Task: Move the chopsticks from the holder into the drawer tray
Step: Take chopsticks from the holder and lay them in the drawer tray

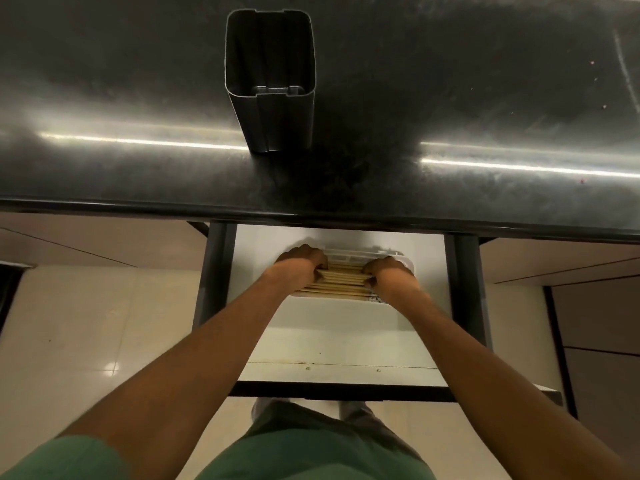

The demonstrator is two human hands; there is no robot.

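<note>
Across the upper half of my feed runs the dark steel counter (450,81), streaked with two bright reflections. Below its front edge I see pale floor tiles (86,323), and over them the white drawer (346,341) stands pulled out between dark rails. Two bare arms reach down into the drawer from a green shirt (311,455) at the bottom edge.

On the counter, left of centre and well apart from the drawer, the dark rectangular holder (273,109) stands upright. I look straight into its open mouth and see its inner walls.

At the back of the drawer, close under the counter's edge, sits the white tray (329,306). The chopsticks (343,280), pale wood, lie in it as a flat bundle running side to side.

The left hand (301,261) is at the bundle's left end with its fingers curled down over the sticks. The right hand (389,270) does the same at the right end, so both grip the bundle with knuckles up. Their fingertips are hidden from me behind the sticks. The hands are apart, and the middle of the bundle shows bare between them.
</note>
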